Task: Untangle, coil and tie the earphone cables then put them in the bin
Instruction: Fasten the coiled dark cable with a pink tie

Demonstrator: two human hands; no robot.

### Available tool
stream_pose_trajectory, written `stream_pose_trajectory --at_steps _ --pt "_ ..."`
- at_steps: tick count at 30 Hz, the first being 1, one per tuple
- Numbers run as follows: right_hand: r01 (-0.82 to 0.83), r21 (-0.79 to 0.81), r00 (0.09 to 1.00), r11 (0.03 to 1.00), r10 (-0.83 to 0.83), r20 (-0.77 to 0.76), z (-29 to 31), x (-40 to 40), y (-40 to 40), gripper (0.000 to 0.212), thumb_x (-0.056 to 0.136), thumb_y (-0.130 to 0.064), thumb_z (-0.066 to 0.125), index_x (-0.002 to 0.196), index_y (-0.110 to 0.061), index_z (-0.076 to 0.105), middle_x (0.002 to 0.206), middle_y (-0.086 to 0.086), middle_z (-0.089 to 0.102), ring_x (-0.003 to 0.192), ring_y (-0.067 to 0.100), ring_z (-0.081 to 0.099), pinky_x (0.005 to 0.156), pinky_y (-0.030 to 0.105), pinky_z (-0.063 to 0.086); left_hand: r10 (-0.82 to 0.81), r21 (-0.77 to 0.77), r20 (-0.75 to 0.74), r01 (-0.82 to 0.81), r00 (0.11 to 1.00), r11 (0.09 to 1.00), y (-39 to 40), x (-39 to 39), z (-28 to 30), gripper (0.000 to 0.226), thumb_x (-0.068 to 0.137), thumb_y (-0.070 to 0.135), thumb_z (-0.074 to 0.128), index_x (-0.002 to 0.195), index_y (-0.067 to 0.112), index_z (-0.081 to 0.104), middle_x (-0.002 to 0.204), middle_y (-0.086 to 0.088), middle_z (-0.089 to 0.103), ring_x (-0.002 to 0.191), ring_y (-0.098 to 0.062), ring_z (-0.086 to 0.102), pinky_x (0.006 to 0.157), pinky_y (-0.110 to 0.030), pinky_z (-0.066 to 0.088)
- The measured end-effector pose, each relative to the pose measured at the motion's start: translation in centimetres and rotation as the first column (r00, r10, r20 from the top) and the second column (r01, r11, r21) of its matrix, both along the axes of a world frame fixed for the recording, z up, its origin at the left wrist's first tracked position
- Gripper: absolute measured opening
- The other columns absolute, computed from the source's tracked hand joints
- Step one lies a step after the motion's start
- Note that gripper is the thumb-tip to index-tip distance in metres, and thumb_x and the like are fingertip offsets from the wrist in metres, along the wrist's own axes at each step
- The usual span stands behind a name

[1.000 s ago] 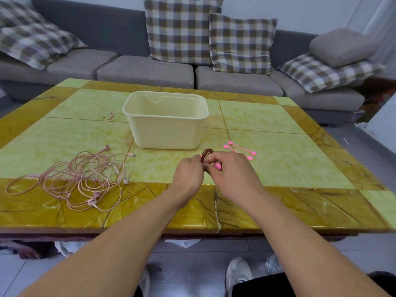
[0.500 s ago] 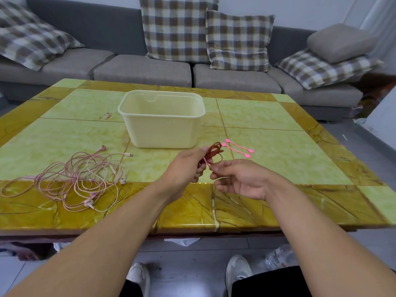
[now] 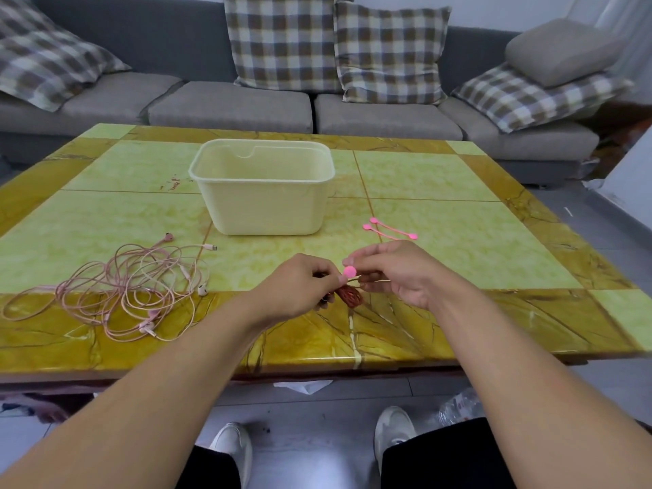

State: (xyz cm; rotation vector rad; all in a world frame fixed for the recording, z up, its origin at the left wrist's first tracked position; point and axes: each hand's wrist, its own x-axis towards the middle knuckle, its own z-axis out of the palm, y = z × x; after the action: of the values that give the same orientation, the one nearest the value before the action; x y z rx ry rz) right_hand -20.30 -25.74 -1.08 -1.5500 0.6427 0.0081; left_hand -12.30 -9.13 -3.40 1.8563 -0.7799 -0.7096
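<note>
My left hand [image 3: 300, 287] grips a small coil of dark red earphone cable [image 3: 350, 296] just above the table's front edge. My right hand [image 3: 395, 270] pinches the round end of a pink cable tie [image 3: 350, 271] right above that coil. A tangle of pink earphone cables [image 3: 134, 287] lies on the table to the left. The cream plastic bin [image 3: 263, 213] stands behind my hands at the table's middle, with nothing visible inside.
Two more pink cable ties [image 3: 388, 231] lie on the green and yellow table [image 3: 458, 220] right of the bin. A grey sofa with checked cushions [image 3: 285, 44] runs behind the table. My shoes and a plastic bottle [image 3: 458, 409] are on the floor below.
The red coil has dropped lower, closer to the table edge. My right hand turned over and now pinches the pink tie's round end above the coil.
</note>
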Motion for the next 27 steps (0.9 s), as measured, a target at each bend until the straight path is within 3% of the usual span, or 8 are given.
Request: stream_pose_trajectory --at_steps 4,10,13,16,18,21,24,27 --pt "0.067 -0.177 0.994 0.982 -0.05 0.101 0.2 0.3 1.2 0.02 0.079 -0.013 0.086 0.094 -0.004 0.077 0.083 0.005 0.078 0.07 0.014 0.069 0.069 0.03 0.061 0.15 -0.067 -0.073 -0.155 0.986 0.986 -0.3 0.0 -0.3 0.026 0.098 0.029 0.066 0.084 0.009 0.077 0.073 -0.004 0.068 0.065 -0.015 0.061 0.061 -0.023 0.05" --pt "0.164 -0.205 0.973 0.965 -0.123 0.197 0.9 0.3 2.0 0.021 0.085 -0.014 0.08 0.103 -0.005 0.077 0.054 -0.033 0.062 0.07 -0.004 0.068 0.076 0.029 0.054 0.306 -0.159 -0.294 -0.362 0.906 0.919 -1.0 -0.1 -0.4 0.02 0.097 0.024 0.068 0.087 0.009 0.076 0.091 -0.014 0.075 0.073 -0.016 0.067 0.071 -0.03 0.057" --pt "0.187 -0.216 0.966 0.958 -0.139 0.218 0.9 0.3 2.1 0.02 0.084 -0.015 0.082 0.101 -0.006 0.077 0.055 -0.031 0.064 0.073 0.005 0.07 0.073 0.027 0.054 0.373 -0.19 -0.321 -0.445 0.87 0.875 -1.4 -0.3 -0.5 0.013 0.096 0.016 0.069 0.092 0.005 0.075 0.091 -0.017 0.074 0.07 -0.016 0.066 0.068 -0.028 0.058" --pt "0.193 -0.307 0.958 0.932 -0.112 0.263 0.9 0.3 2.4 0.017 0.079 -0.015 0.086 0.092 -0.01 0.077 0.071 -0.008 0.075 0.068 -0.013 0.065 0.067 0.016 0.051 0.426 -0.216 -0.331 -0.507 0.842 0.835 -1.7 -0.6 -0.6 0.014 0.097 0.013 0.066 0.095 0.001 0.073 0.085 -0.012 0.072 0.062 -0.012 0.065 0.066 -0.026 0.059" --pt "0.165 -0.469 0.959 0.868 -0.031 0.28 0.8 0.4 2.8 0.013 0.078 -0.015 0.088 0.085 -0.015 0.076 0.075 -0.003 0.076 0.066 -0.016 0.064 0.06 0.005 0.046 0.453 -0.235 -0.368 -0.553 0.812 0.799 -1.8 -0.7 -0.6 0.013 0.097 0.01 0.065 0.094 0.001 0.072 0.086 -0.012 0.072 0.063 -0.013 0.067 0.068 -0.026 0.061" --pt "0.155 -0.71 0.955 0.687 0.079 0.285 0.7 0.5 3.5 0.014 0.08 -0.018 0.086 0.076 -0.027 0.075 0.071 -0.016 0.071 0.071 -0.005 0.066 0.067 0.003 0.042 0.465 -0.247 -0.531 -0.654 0.709 0.715 -2.1 -1.0 -0.4 0.012 0.098 0.006 0.063 0.094 -0.002 0.072 0.095 -0.017 0.072 0.081 -0.022 0.071 0.074 -0.029 0.062" --pt "0.227 -0.855 0.924 0.467 0.173 0.34 0.3 0.8 4.2 0.01 0.081 -0.024 0.084 0.081 -0.032 0.078 0.078 -0.014 0.065 0.084 0.009 0.054 0.079 0.021 0.039 0.406 -0.241 -0.719 -0.75 0.565 0.616 -2.6 -1.1 0.0 0.014 0.097 -0.003 0.058 0.104 -0.008 0.069 0.106 -0.022 0.071 0.087 -0.023 0.07 0.079 -0.033 0.063" --pt "0.28 -0.909 0.911 0.31 0.213 0.353 -0.1 1.0 5.2 0.007 0.081 -0.028 0.082 0.082 -0.034 0.078 0.076 -0.014 0.062 0.08 0.009 0.05 0.068 0.03 0.041 0.299 -0.237 -0.841 -0.803 0.452 0.547 -2.6 -0.9 0.5 0.022 0.099 -0.002 0.057 0.117 -0.01 0.065 0.109 -0.021 0.069 0.084 -0.022 0.068 0.073 -0.029 0.062"
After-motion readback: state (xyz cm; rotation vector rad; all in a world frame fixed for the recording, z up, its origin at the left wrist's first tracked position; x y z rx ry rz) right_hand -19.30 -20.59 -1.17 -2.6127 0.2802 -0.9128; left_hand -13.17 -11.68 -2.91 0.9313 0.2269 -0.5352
